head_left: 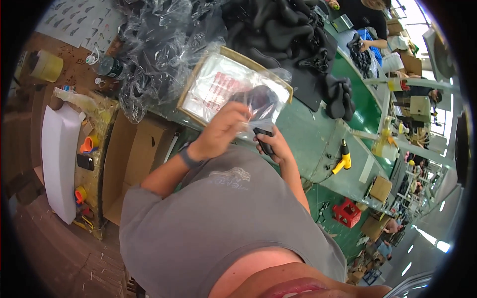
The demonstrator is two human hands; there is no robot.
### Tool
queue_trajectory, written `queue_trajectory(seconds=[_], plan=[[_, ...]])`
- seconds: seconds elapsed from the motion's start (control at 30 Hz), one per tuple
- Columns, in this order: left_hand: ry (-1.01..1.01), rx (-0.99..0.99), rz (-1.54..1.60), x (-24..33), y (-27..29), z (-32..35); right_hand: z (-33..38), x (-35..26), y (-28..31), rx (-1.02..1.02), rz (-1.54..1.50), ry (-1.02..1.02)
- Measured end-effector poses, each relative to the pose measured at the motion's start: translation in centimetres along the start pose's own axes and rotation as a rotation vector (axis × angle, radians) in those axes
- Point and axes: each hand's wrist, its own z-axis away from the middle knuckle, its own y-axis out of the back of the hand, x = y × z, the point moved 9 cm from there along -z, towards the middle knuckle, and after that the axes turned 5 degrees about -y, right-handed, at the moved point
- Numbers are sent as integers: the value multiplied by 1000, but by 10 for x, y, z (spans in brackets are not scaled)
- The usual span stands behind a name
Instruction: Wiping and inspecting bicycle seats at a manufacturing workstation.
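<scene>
A black bicycle saddle [265,141] slants across the front of the workbench, its wide end seen through a clear plastic bag [268,110]. My right hand [279,145] is closed round the saddle's narrow end, which sticks out of the bag. Over the bag's near left side is my left hand [223,126], fingers bent and blurred by motion; whether they grip the film cannot be made out. Beneath the bagged saddle stands a shallow cardboard box [191,88] with a stack of clear bags [211,79] bearing red print.
Black saddles [278,30] lie piled at the back, with bagged ones [159,49] left of them. A yellow heat gun [344,158] rests on the green bench [310,136] at right. An open carton [134,154] stands left. Another person [367,25] works at far right.
</scene>
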Motion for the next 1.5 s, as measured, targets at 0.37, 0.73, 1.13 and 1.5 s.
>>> queue_trajectory(seconds=[0.37,0.73,1.13,1.5], plan=[[755,330,227,-159,84,-86,9,-216,-70,66,752,1016],[373,477,-1472,-185,222,-74,-191,-103,282,857,47,331],[159,-41,-1088,-199,-1,-120,-392,-98,309,1099,106,146],[-59,-325,-773,-171,-38,-158,-95,-111,202,-93,-942,119]])
